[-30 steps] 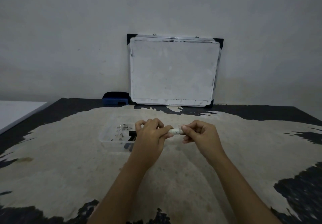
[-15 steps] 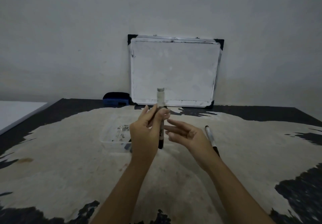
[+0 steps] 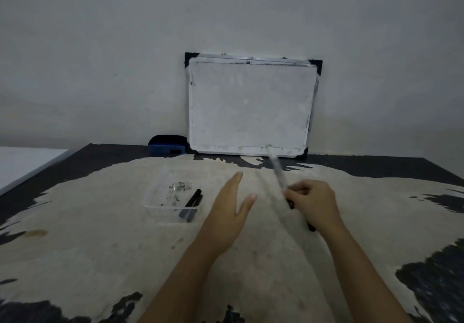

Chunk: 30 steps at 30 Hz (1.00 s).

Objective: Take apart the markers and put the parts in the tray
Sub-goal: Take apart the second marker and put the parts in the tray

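Observation:
My right hand (image 3: 313,203) is closed on a marker (image 3: 277,172) with a pale barrel. It is motion-blurred and tilts up and away toward the whiteboard, its dark end at my fingers. The black end of a second marker (image 3: 311,227) pokes out from under that hand on the table. My left hand (image 3: 231,209) hovers open and flat, holding nothing, just right of the clear plastic tray (image 3: 157,198). Two dark marker parts (image 3: 192,204) lie side by side at the tray's right end, with small dark bits further left.
A whiteboard (image 3: 251,104) leans on the wall at the back of the table. To its left sits a blue eraser (image 3: 167,144). The worn dark table (image 3: 100,247) has a pale scuffed top, and a white surface (image 3: 22,162) adjoins it at the far left.
The marker held upright in my left hand half a second ago is now tilted in my right hand. My left hand has opened and dropped toward the table.

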Each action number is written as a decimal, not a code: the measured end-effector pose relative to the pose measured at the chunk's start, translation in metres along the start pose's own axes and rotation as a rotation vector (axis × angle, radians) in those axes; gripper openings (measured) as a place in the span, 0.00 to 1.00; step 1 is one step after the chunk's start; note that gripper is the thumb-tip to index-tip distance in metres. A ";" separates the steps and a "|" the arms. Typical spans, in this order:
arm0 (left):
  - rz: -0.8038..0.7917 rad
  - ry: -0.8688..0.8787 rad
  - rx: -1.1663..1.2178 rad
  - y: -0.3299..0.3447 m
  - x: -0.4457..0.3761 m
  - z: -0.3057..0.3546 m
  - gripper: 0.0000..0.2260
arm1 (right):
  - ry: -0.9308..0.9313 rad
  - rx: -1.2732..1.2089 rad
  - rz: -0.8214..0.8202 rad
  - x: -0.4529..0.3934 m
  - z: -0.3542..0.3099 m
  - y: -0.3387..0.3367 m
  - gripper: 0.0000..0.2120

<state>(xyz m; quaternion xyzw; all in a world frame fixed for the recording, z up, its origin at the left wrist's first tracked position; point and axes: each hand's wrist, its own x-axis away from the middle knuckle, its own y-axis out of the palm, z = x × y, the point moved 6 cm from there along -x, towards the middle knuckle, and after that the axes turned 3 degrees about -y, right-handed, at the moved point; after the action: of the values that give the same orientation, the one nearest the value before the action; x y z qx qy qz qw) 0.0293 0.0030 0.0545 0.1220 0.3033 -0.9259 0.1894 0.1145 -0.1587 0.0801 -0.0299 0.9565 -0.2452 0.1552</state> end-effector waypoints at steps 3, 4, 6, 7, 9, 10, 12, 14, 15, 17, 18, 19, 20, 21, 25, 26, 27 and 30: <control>-0.117 -0.055 -0.111 0.013 0.002 -0.015 0.29 | 0.137 0.323 0.207 -0.004 0.027 -0.027 0.09; -0.142 -0.075 -0.145 0.016 0.002 -0.020 0.29 | 0.185 0.375 0.219 -0.004 0.033 -0.030 0.10; -0.175 -0.112 -0.202 0.018 0.001 -0.029 0.29 | 0.270 0.463 0.205 -0.004 0.041 -0.032 0.10; -0.185 -0.120 -0.228 0.019 0.001 -0.032 0.29 | 0.294 0.496 0.190 -0.004 0.043 -0.031 0.11; -0.192 -0.100 -0.284 0.020 0.000 -0.035 0.28 | 0.311 0.530 0.163 -0.004 0.044 -0.029 0.11; -0.192 -0.086 -0.303 0.020 -0.001 -0.035 0.27 | 0.311 0.539 0.154 -0.004 0.044 -0.029 0.11; -0.195 -0.077 -0.315 0.020 -0.001 -0.036 0.27 | 0.311 0.558 0.130 -0.006 0.045 -0.028 0.10; -0.194 -0.076 -0.324 0.019 -0.002 -0.037 0.26 | 0.296 0.548 0.119 -0.006 0.045 -0.026 0.15; -0.197 -0.078 -0.333 0.019 -0.002 -0.037 0.26 | 0.280 0.532 0.115 -0.006 0.045 -0.024 0.19; -0.202 -0.081 -0.351 0.019 -0.003 -0.038 0.26 | 0.235 0.534 0.090 -0.004 0.045 -0.017 0.22; -0.202 -0.082 -0.359 0.019 -0.003 -0.039 0.26 | 0.213 0.550 0.075 -0.004 0.045 -0.013 0.22; -0.203 -0.081 -0.366 0.019 -0.004 -0.040 0.26 | 0.204 0.561 0.065 -0.004 0.046 -0.011 0.22; -0.202 -0.079 -0.371 0.019 -0.004 -0.040 0.26 | 0.197 0.571 0.065 -0.004 0.046 -0.010 0.21; -0.201 -0.077 -0.374 0.019 -0.004 -0.040 0.26 | 0.198 0.575 0.067 -0.004 0.046 -0.010 0.19; -0.202 -0.068 -0.375 0.018 -0.004 -0.039 0.26 | 0.190 0.578 0.061 -0.003 0.042 -0.011 0.13; -0.204 -0.066 -0.368 0.018 -0.004 -0.039 0.26 | 0.185 0.580 0.064 -0.003 0.043 -0.011 0.12; -0.204 -0.069 -0.373 0.018 -0.004 -0.039 0.26 | 0.190 0.582 0.060 -0.003 0.043 -0.011 0.12; -0.201 -0.069 -0.366 0.018 -0.004 -0.040 0.26 | 0.188 0.638 0.062 -0.003 0.043 -0.010 0.17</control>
<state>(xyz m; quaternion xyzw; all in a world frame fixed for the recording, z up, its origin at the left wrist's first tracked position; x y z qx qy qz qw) 0.0449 0.0148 0.0154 0.0230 0.4703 -0.8733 0.1253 0.1301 -0.1867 0.0499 0.0721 0.8422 -0.5290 0.0750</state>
